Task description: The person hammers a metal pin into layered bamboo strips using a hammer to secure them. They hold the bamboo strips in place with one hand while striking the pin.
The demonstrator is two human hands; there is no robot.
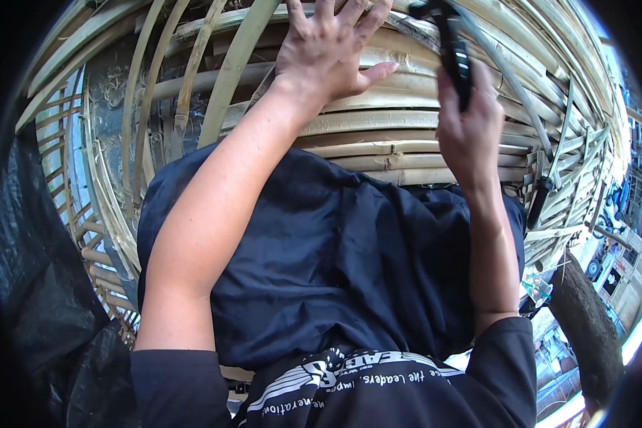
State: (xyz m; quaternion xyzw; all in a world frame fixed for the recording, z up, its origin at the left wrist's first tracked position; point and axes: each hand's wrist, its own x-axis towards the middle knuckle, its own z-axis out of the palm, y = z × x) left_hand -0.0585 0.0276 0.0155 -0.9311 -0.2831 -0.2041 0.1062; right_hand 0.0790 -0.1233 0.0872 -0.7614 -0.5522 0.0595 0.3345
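- Holding black tool, blurred: right grip, fingers wrapped round its near end.
- Tool juts ahead of right grip, right of left grip.
- Left grip: spread flat on bamboo strips, empty.

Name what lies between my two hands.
Pale bamboo strips lie between the left hand, spread open, and the right hand, which grips a black tool; the head view shows this.

Hammer-like tool: black, blurred, head foremost | bamboo slats: tan, split, side by side
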